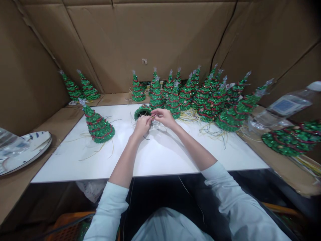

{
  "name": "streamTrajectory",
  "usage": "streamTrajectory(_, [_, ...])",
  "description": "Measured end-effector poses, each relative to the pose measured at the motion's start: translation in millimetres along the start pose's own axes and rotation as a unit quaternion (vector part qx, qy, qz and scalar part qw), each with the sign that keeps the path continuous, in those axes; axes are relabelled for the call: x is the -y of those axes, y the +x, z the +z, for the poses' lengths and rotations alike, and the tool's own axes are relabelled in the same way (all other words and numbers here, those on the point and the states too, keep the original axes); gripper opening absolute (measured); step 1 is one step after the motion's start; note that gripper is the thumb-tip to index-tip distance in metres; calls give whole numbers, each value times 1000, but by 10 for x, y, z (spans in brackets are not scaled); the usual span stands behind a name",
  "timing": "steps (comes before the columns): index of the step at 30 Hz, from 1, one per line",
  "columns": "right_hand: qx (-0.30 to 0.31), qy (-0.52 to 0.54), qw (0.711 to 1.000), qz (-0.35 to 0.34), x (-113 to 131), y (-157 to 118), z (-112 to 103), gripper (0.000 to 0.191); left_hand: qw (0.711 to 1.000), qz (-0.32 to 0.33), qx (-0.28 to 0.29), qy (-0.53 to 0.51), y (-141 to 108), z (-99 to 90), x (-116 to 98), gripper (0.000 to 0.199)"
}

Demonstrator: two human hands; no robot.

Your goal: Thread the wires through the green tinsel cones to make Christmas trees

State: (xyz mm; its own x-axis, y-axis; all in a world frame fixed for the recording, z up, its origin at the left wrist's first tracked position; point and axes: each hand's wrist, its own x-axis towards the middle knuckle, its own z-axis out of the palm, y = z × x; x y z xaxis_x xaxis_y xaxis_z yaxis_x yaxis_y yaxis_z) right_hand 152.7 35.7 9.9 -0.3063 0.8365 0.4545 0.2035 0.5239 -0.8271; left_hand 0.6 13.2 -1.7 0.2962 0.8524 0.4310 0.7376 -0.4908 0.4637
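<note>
At the middle of the white board (pixel 165 152), both my hands meet with fingers pinched on thin wires. My left hand (pixel 143 125) is beside the dark open base of a green tinsel tree (pixel 142 111) that lies on its side. My right hand (pixel 164 117) is closed at the fingertips, just right of it. Thin pale and dark strands show around my fingers, too small to trace. A finished-looking green tree with red garland (pixel 98 124) stands to the left on the board, loose strands around its base.
Several more trees (pixel 210 97) crowd the board's back right, over yellow strands (pixel 189 115). Two trees (pixel 87 86) stand at the back left. A plate (pixel 37 147) is at far left; a clear bottle (pixel 288 104) and a tilted tree (pixel 292 139) are at right.
</note>
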Motion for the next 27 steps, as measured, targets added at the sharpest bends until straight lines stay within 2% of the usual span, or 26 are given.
streamTrajectory(7, [0,18,1000,-8,-36,7,-7,25,999,31,8,15,2,17,51,31])
streamTrajectory(27, [-10,-46,998,-33,29,-19,-1,27,999,22,19,38,17,30,71,31])
